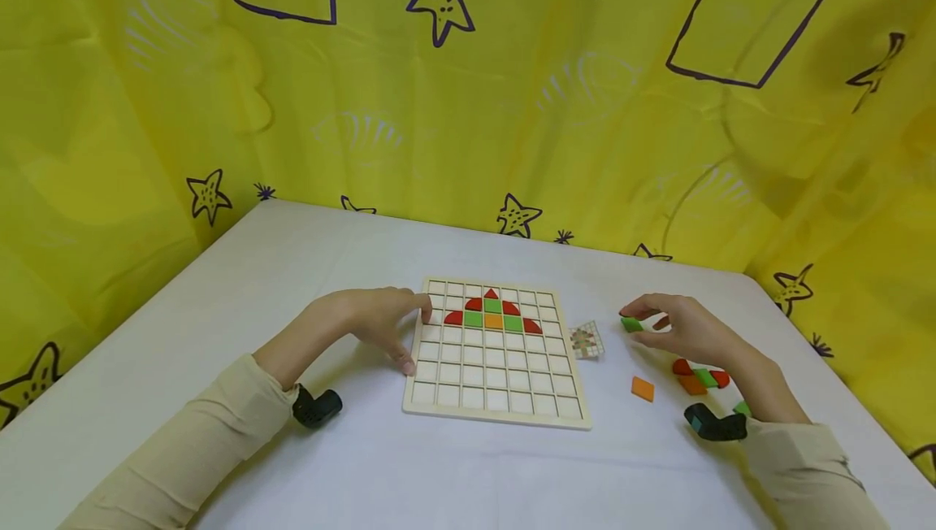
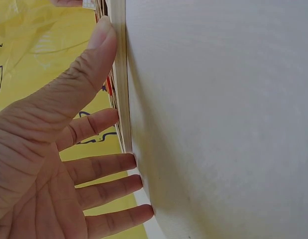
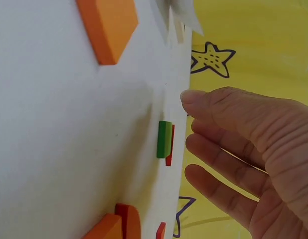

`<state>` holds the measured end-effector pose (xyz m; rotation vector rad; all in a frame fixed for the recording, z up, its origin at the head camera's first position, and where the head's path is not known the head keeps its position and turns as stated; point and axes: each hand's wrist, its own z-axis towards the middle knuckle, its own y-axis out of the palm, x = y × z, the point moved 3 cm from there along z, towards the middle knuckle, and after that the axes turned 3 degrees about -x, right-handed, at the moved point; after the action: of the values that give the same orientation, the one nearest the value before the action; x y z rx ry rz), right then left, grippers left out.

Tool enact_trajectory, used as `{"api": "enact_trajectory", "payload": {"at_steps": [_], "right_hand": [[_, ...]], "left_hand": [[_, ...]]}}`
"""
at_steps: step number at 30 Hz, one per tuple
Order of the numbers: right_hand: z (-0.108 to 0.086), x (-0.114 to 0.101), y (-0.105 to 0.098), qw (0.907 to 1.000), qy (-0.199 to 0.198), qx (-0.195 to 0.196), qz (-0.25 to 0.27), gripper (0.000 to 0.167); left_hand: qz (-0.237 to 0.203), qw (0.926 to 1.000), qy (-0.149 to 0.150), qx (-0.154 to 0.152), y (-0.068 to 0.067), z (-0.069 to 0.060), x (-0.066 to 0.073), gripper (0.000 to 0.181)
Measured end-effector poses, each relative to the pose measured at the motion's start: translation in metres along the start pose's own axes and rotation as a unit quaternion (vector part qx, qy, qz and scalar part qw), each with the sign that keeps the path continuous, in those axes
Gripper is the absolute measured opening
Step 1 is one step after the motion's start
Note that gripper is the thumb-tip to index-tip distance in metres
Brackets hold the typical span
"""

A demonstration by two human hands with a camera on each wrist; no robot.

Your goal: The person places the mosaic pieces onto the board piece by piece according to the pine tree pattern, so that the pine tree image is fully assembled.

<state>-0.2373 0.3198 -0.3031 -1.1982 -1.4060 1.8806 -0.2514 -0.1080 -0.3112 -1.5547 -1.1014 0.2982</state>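
Observation:
A wooden grid board (image 1: 497, 416) lies on the white table, with red and green pieces around an orange square (image 1: 493, 321) in its upper rows. My left hand (image 1: 380, 320) touches the board's left edge with thumb and fingers; in the left wrist view the hand (image 2: 49, 149) has its fingers spread along that edge (image 2: 122, 74). My right hand (image 1: 691, 328) is right of the board, fingertips beside a green piece (image 1: 631, 324). In the right wrist view a gap shows between the right hand (image 3: 253, 149) and the green piece (image 3: 164, 140), with red behind it.
A small patterned card (image 1: 587, 341) sits against the board's right edge. An orange square (image 1: 643, 388) lies on the table right of the board. Under and beside my right forearm are several loose pieces, including a red one (image 1: 682, 367). A yellow curtain (image 1: 439, 148) hangs behind the table.

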Motion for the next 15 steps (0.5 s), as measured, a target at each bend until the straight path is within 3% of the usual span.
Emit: {"api": "enact_trajectory", "payload": {"at_steps": [15], "right_hand": [[-0.001, 0.014, 0.009, 0.9993, 0.022, -0.015, 0.024, 0.03]], "left_hand": [[0.001, 1.0, -0.006, -0.002, -0.001, -0.002, 0.001, 0.064]]}}
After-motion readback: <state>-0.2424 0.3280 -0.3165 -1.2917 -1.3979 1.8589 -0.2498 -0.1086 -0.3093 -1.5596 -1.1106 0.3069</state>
